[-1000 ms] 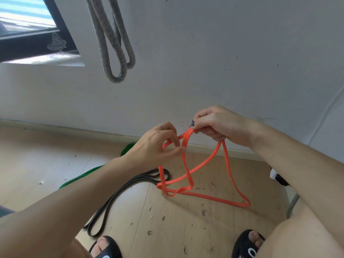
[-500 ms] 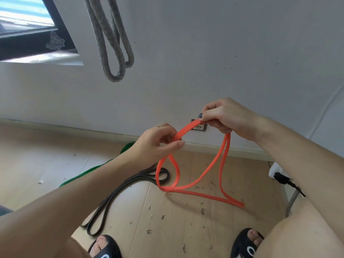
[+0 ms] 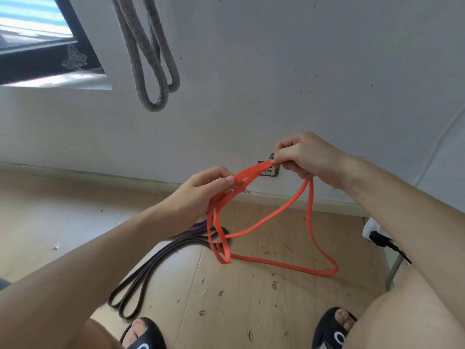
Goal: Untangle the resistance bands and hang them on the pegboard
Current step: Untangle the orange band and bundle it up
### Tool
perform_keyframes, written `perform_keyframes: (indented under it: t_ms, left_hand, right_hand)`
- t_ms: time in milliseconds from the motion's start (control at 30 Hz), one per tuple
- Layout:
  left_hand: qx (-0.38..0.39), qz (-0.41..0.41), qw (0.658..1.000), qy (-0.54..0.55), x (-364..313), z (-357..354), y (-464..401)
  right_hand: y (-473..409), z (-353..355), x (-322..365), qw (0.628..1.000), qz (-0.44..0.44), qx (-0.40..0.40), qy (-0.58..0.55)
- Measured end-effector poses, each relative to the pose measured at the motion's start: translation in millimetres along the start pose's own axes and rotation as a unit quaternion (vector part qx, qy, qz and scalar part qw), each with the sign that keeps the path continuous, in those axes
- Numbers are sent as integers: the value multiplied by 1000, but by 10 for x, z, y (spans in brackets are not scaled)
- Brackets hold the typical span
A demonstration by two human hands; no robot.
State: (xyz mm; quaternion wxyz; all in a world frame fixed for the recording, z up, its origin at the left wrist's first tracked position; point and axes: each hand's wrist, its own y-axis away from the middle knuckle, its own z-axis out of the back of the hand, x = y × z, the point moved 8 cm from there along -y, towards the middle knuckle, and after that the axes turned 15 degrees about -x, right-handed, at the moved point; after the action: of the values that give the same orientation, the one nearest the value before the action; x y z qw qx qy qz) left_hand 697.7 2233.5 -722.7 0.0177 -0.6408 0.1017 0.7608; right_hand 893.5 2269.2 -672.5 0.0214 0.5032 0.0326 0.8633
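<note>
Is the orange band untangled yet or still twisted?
Still twisted: the orange band crosses over itself below the left hand, while the right hand pinches its top.

Grey rope [image 3: 151, 59] cut off by top edge, its hanger unseen; purple band [image 3: 195, 227] mostly hidden behind left forearm; wall socket [image 3: 268, 171] partly covered by orange band [image 3: 274, 215]; both sandals [image 3: 144, 335] clipped at bottom edge.

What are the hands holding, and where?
Both hold the orange band at its top: left hand and right hand pinch it side by side.
</note>
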Motion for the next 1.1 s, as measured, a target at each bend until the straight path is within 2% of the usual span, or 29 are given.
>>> perform_keyframes:
  t_ms: [133,300,667,800,933,1100]
  left_hand:
    - [3,-2,999,-35,-25,-27,8]
    - [-35,-37,997,-51,-96,27,3]
    - [-19,32,997,-70,8,-49,-37]
    - [-32,-32,993,-113,-62,-57,-39]
    - [-62,-122,970,-199,-178,-41,19]
    - [-66,-130,974,-175,-233,5,29]
  right_hand:
    - [-2,-3,11,1000,2,-1,-2]
    - [-17,-13,7,1000,2,-2,-8]
    - [-41,-72,12,1000,10,-5,14]
    - [-56,-90,-2,1000,9,-6,13]
    - [-63,-79,-12,1000,7,-11,19]
    - [-63,-35,-28,1000,-6,-23,15]
